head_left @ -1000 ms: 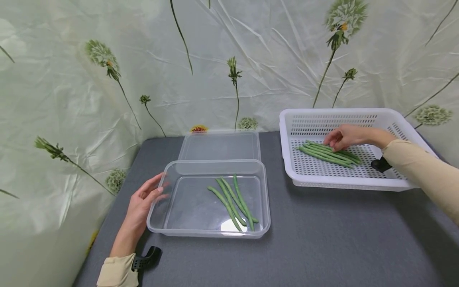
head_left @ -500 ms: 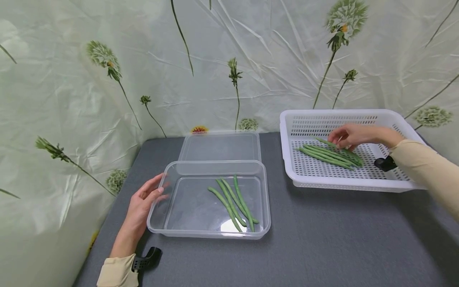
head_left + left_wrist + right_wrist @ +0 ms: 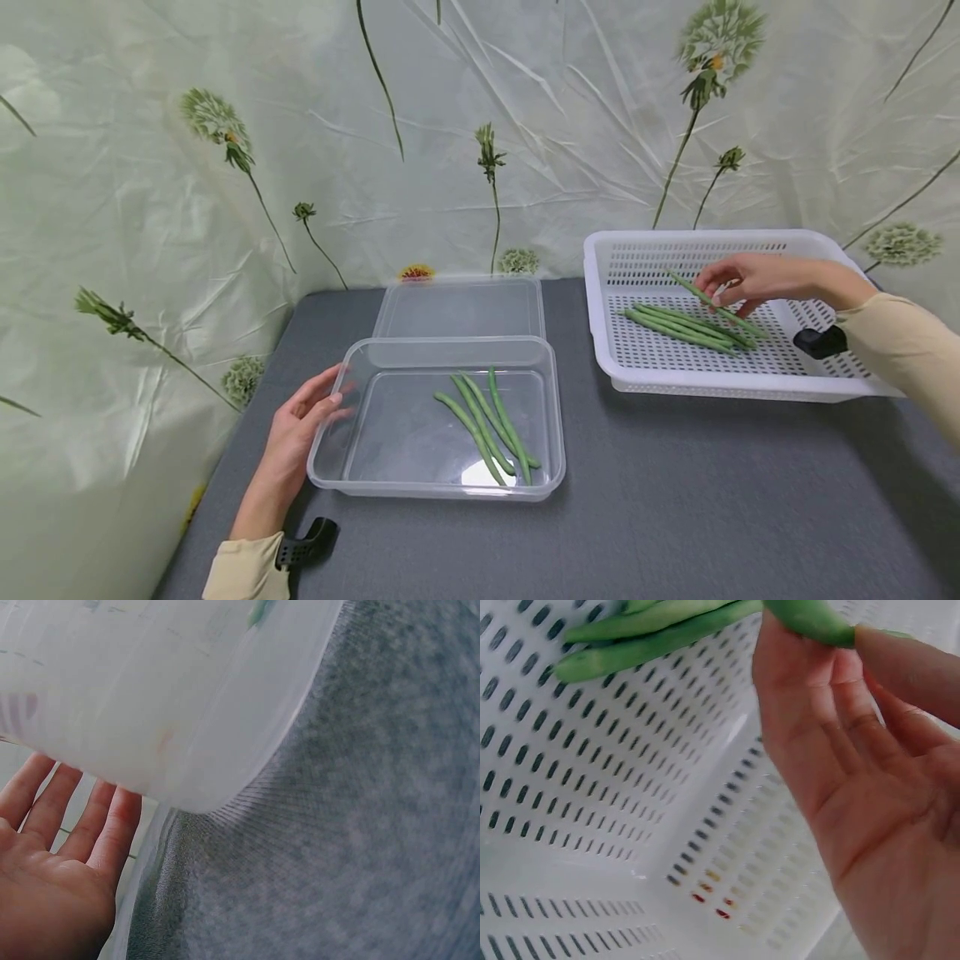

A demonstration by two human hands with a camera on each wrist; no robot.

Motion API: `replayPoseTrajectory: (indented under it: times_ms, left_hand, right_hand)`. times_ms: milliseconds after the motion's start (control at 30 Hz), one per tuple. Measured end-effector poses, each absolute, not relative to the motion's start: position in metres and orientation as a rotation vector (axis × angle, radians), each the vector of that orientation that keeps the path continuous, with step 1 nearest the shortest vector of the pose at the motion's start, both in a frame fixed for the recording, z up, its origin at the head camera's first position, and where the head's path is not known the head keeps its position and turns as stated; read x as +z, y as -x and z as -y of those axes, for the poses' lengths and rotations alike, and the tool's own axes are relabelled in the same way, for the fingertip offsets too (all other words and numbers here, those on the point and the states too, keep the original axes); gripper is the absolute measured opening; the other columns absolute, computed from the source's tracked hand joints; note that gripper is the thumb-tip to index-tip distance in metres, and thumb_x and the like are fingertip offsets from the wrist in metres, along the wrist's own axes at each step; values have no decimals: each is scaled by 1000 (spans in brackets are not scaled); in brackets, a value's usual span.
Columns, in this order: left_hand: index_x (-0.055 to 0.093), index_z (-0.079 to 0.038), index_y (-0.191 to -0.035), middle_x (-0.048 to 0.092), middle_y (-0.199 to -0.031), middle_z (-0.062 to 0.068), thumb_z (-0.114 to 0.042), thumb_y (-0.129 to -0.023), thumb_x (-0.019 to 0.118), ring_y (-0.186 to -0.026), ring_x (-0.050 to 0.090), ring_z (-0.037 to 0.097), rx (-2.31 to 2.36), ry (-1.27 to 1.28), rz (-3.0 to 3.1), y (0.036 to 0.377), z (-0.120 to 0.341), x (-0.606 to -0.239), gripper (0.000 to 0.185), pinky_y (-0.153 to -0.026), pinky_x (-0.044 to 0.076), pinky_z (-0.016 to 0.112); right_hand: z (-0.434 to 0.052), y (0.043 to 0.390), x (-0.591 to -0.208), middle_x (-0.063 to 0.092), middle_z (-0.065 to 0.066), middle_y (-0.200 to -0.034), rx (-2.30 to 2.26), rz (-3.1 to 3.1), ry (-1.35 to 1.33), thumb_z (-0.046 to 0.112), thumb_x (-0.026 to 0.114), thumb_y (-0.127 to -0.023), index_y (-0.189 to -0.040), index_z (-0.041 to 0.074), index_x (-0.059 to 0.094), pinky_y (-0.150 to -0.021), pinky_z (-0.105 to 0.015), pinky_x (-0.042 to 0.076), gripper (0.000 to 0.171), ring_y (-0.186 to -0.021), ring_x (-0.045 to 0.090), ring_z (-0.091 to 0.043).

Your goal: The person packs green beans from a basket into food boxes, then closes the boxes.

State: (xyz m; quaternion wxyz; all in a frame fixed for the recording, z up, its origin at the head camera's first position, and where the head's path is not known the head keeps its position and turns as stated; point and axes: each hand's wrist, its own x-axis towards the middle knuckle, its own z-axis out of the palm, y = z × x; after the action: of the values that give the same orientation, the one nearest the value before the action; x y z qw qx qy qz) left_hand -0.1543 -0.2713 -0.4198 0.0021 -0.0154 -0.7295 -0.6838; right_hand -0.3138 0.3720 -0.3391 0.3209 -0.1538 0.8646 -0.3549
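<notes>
My right hand [image 3: 757, 279] pinches a green bean [image 3: 810, 619] between thumb and fingers, raised a little inside the white basket [image 3: 720, 380]. Below it, several more green beans [image 3: 675, 327] lie in a bunch on the basket's perforated floor; two of their ends show in the right wrist view. Against the left wall of a clear plastic container [image 3: 405, 487] rests my left hand [image 3: 296, 429], its fingers relaxed and touching the outside. Several green beans [image 3: 487, 425] lie spread in the right half of that container. In the left wrist view the left hand [image 3: 64, 862] has its palm showing.
Behind the clear container lies a flat translucent lid [image 3: 461, 307], close to the flower-printed backdrop [image 3: 420, 167]. A dark grey cloth [image 3: 585, 500] covers the table. The basket stands at the back right, apart from the container.
The right hand has lifted one green bean off the bunch and moved slightly right with it. My left hand and the container have stayed in place.
</notes>
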Motion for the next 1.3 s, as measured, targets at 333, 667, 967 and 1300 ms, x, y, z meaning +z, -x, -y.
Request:
replayPoseTrajectory:
  times_ms: [333, 667, 967, 1300]
  left_hand:
    - [45, -5, -146, 52, -142, 4, -16, -101, 58, -120, 57, 11, -2134, 37, 2300, 154, 271, -419, 48, -88, 53, 26]
    - [45, -5, -146, 53, -141, 2, -17, -101, 59, -120, 57, 10, -2145, 29, 2288, 153, 271, -421, 49, -88, 53, 26]
    - [45, -5, -146, 53, -140, 1, -17, -101, 59, -119, 57, 11, -2148, 22, 2289, 154, 271, -420, 49, -88, 53, 27]
    - [45, -6, -146, 52, -142, 3, -18, -101, 59, -120, 57, 10, -2142, 28, 2301, 154, 271, -418, 49, -89, 52, 27]
  right_hand:
    - [-364, 298, -327, 57, -22, -112, -1022, -2367, 637, -1, 54, -99, -130, -16, 44, -70, -36, 57, 35, -88, 64, -16]
    - [-347, 282, -316, 60, -23, -110, -1086, -2447, 730, 2, 51, -102, -129, -11, 48, -71, -33, 57, 31, -85, 65, -21]
    - [-333, 271, -305, 63, -20, -107, -1181, -2534, 688, 1, 53, -100, -126, -10, 52, -71, -31, 57, 28, -80, 65, -21]
    - [-314, 255, -294, 64, -10, -110, -1306, -2528, 513, 4, 53, -101, -130, -8, 50, -74, -34, 57, 31, -91, 67, -25]
